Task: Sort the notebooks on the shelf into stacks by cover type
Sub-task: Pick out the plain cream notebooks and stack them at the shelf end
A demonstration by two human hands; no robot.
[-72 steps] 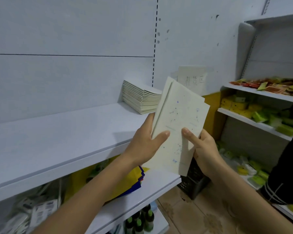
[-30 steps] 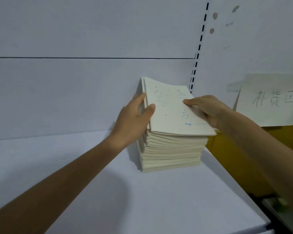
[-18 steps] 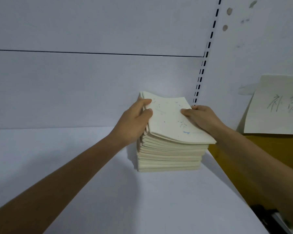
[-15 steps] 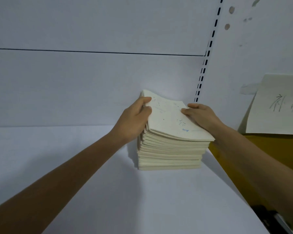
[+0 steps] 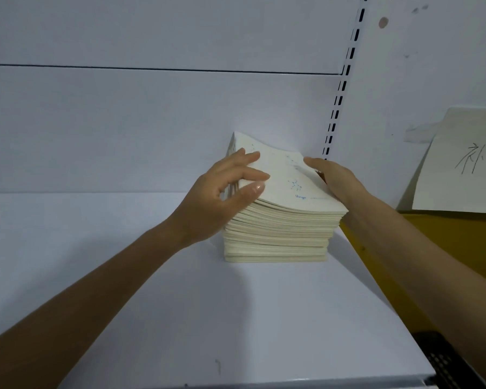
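One tall stack of notebooks [image 5: 278, 237] with cream covers sits at the far right of the white shelf [image 5: 236, 318], and the top notebook [image 5: 286, 183] lies on it a bit bent, so this pile looks nearly done; no other piles show, so I cannot tell what is left. The left grip [image 5: 222, 197] pinches that notebook's left edge, and the right grip [image 5: 331, 181] rests on its right edge with fingers nearly straight. Small blue letters on the cover look like "Virgo", and a paper sign [image 5: 466, 164] on the right wall has hand-written Chinese marks, cut off.
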